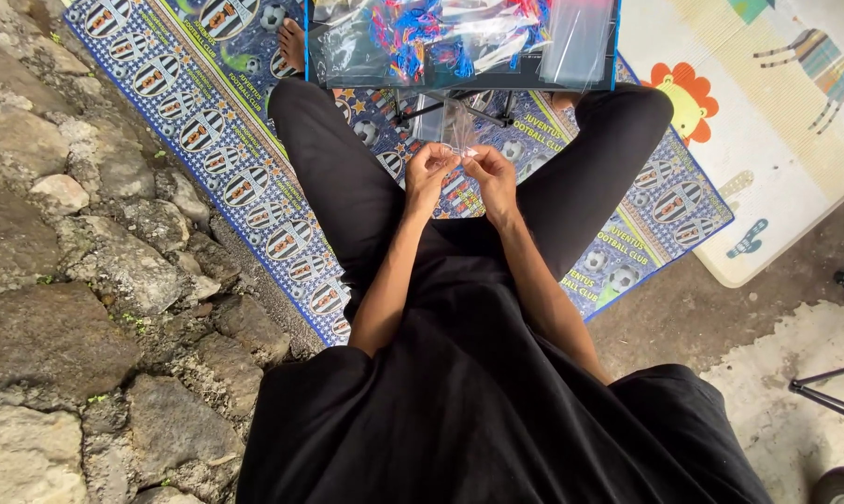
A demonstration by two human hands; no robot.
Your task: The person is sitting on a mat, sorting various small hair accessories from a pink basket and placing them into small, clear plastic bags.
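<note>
A rough stone floor [77,271] fills the ground left of the blue patterned mat [226,177]. The person sits on that mat in black clothes, knees spread. Above the mat's middle stands a small low table [464,58] with a blue rim, heaped with clear plastic bags and bright threads [413,37]. Just below the table, over the mat, the left hand [429,175] has its fingers curled narrow, pinching the left edge of a small clear plastic bag [457,126] that hangs between both hands. The right hand [490,175], nearly touching the left, pinches the bag's other edge in the same close grip. Right of the mat lies a pale play mat [767,121] with a lion and other animals. Farther right, on bare concrete, black tripod legs [828,392] show.
</note>
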